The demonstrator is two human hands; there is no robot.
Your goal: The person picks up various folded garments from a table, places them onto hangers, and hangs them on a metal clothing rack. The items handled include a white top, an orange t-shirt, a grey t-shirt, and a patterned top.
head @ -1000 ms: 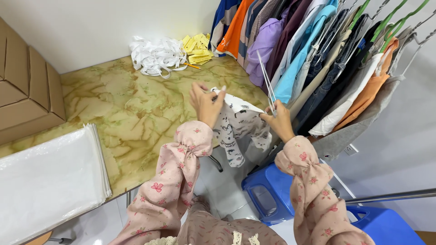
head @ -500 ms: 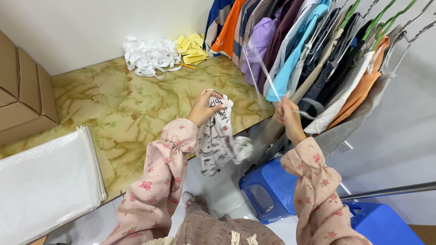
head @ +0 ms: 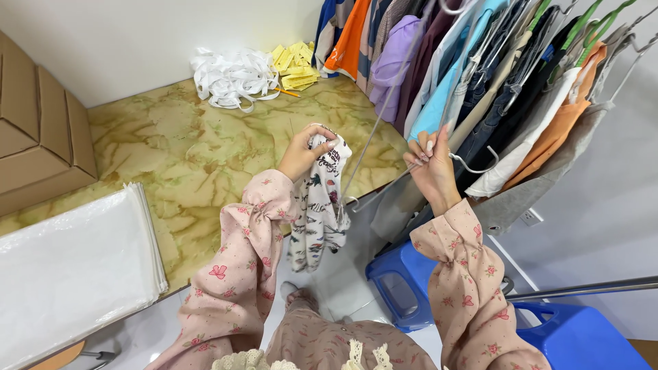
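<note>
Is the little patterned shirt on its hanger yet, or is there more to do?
Not yet. Done: many clothes already hang in a row on the rack. In hand: the left hand grips the small patterned garment, which dangles beside the table, while the right hand holds a bare wire hanger. Left: the garment is not on that hanger, and neither is on the rack.

Brown cardboard boxes (head: 41, 130) stacked at nine o'clock, flat clear plastic bags (head: 72, 267) at eight, yellow paper tags (head: 296, 65) heaped at twelve.
</note>
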